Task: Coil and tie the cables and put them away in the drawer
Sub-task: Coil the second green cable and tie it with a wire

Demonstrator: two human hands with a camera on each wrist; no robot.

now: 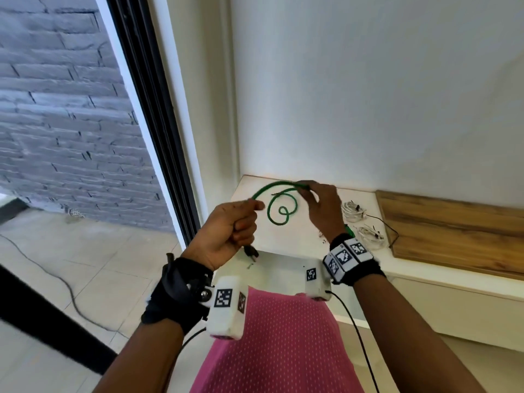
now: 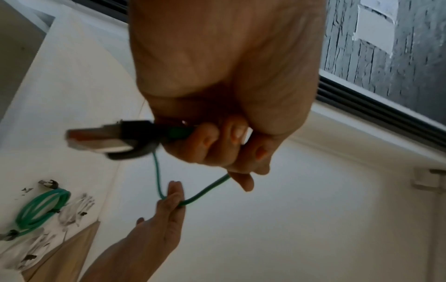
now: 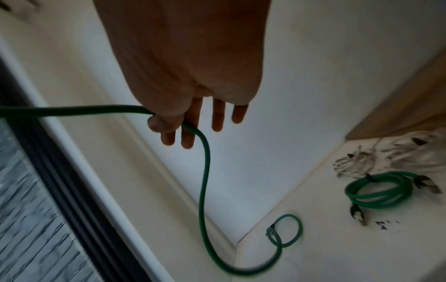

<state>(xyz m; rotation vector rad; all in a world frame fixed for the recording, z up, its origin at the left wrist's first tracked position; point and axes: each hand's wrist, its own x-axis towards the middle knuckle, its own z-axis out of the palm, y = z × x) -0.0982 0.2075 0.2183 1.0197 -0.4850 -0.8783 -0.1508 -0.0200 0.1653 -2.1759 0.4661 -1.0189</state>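
A loose green cable (image 1: pixel 273 187) arcs between my two hands above the white counter (image 1: pixel 297 239). My left hand (image 1: pixel 243 222) grips it in a fist near one end, and the black and metal plug (image 2: pixel 108 139) sticks out of the fist. My right hand (image 1: pixel 307 188) pinches the cable further along, thumb against fingers (image 3: pixel 169 124), with the other fingers straight. Past the right hand the cable hangs down and its far end curls into small loops (image 3: pixel 287 234) on the counter. A second green cable (image 3: pixel 378 192) lies coiled and tied on the counter.
Bundles of white cable (image 1: pixel 354 211) and a thin black wire (image 1: pixel 388 225) lie to the right, beside a wooden board (image 1: pixel 453 231). A white wall corner backs the counter and a dark window frame (image 1: pixel 158 123) stands at the left. A white panel (image 1: pixel 283 265) juts out below the counter's front.
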